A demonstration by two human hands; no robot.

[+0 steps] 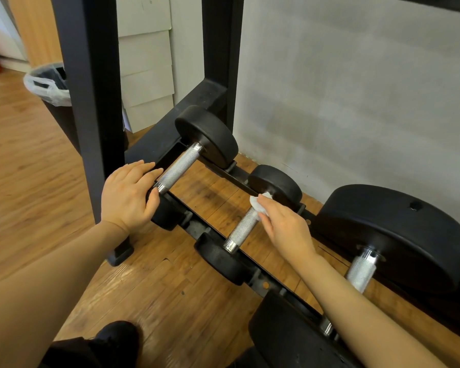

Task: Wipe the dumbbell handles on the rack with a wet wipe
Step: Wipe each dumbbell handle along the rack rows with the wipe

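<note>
Three black dumbbells with knurled steel handles lie across the low rails of a black rack (213, 232). My right hand (284, 227) holds a white wet wipe (258, 204) against the far end of the middle dumbbell's handle (243, 229). My left hand (129, 193) rests with straight fingers over the near head of the left dumbbell, whose handle (179, 166) is bare. The right, largest dumbbell's handle (361, 270) is partly hidden behind my right forearm.
The rack's upright post (91, 88) rises close to my left hand. A bin lined with a plastic bag (51, 86) stands at the back left on the wood floor. A grey wall (356, 88) runs behind the rack. My black shoe (117, 338) shows at the bottom.
</note>
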